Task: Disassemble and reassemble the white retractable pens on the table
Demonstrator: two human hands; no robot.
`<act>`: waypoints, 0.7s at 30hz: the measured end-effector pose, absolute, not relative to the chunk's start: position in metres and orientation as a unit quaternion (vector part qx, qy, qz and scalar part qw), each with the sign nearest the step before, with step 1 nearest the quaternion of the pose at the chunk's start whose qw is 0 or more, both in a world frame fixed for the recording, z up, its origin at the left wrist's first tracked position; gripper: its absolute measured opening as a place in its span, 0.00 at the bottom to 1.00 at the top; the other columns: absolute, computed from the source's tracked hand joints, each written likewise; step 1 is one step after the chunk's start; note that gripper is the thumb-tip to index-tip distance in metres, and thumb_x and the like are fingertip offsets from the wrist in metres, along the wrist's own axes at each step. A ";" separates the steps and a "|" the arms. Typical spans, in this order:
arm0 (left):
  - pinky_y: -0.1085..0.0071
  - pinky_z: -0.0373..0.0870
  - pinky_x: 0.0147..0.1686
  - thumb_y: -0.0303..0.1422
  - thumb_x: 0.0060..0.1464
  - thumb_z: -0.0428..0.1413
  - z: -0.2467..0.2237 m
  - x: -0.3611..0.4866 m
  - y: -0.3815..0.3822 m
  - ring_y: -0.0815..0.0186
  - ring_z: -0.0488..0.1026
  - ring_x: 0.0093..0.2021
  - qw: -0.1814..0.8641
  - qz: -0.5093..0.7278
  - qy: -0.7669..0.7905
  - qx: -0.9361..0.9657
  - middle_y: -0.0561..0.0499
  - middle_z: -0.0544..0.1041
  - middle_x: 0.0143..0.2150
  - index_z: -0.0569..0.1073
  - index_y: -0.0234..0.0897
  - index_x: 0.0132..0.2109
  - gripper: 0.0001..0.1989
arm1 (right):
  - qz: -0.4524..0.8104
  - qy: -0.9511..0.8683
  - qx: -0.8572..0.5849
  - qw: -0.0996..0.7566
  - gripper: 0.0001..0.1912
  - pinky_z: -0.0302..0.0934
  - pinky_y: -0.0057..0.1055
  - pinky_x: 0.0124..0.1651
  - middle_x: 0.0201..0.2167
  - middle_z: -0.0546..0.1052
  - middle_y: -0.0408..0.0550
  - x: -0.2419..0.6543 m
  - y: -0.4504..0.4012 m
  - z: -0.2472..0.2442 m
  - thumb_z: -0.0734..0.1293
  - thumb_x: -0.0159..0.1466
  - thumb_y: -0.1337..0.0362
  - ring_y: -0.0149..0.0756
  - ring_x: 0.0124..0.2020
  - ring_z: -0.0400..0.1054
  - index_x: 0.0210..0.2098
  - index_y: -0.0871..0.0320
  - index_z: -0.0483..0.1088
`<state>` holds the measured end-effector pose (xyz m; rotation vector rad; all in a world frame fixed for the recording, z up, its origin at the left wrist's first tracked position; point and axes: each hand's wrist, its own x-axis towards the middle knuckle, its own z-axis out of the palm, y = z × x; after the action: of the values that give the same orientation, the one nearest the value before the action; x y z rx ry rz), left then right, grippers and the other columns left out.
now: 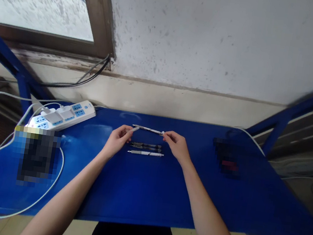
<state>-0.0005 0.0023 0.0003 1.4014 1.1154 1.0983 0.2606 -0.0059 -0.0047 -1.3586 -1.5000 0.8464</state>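
Note:
Between my two hands a white-and-grey pen (150, 130) stretches across, its pointed dark end toward the left. My right hand (176, 145) pinches the pen's right end between thumb and fingers. A short pale cylindrical piece (136, 129) sits in the fingertips of my left hand (118, 139), close to the pen's pointed end; its exact kind is too small to tell. Just below, dark see-through pens (146, 146) lie side by side on the blue table (140, 189). Nearest me in that group is a white pen (145, 153), lying level.
At the back left lies a white power strip (85, 110) with chargers plugged in. White cables (61, 166) loop over the left side. A blurred-out dark object (37, 156) is at left, another (225, 159) at right. Blue frame bars (276, 123) and a wall (193, 105) stand behind.

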 end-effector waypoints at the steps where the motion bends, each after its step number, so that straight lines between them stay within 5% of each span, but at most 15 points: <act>1: 0.74 0.65 0.29 0.43 0.55 0.57 0.000 -0.001 0.002 0.70 0.67 0.27 0.497 0.452 0.460 0.580 0.54 0.71 0.27 0.72 0.36 0.42 0.15 | 0.345 -0.609 -0.551 0.455 0.12 0.63 0.33 0.37 0.27 0.76 0.46 0.260 -0.006 -0.005 0.66 0.60 0.54 0.38 0.31 0.71 0.33 0.56 0.74; 16: 0.73 0.64 0.30 0.42 0.53 0.58 0.000 -0.002 0.001 0.68 0.68 0.28 0.499 0.422 0.467 0.596 0.53 0.73 0.28 0.76 0.36 0.44 0.16 | 0.457 -0.519 -0.502 0.519 0.13 0.64 0.32 0.37 0.31 0.78 0.48 0.258 -0.004 -0.007 0.70 0.56 0.55 0.36 0.32 0.71 0.36 0.57 0.76; 21: 0.74 0.60 0.27 0.45 0.54 0.56 0.005 0.001 -0.003 0.68 0.66 0.25 0.484 0.404 0.476 0.613 0.54 0.71 0.24 0.76 0.35 0.34 0.16 | 0.385 -0.588 -0.543 0.459 0.17 0.63 0.33 0.34 0.24 0.77 0.47 0.248 -0.011 -0.001 0.66 0.60 0.50 0.37 0.28 0.70 0.29 0.57 0.76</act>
<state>0.0006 -0.0031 0.0049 1.4937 1.1591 0.9843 0.2478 -0.0112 -0.0015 -1.3374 -1.4491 0.9471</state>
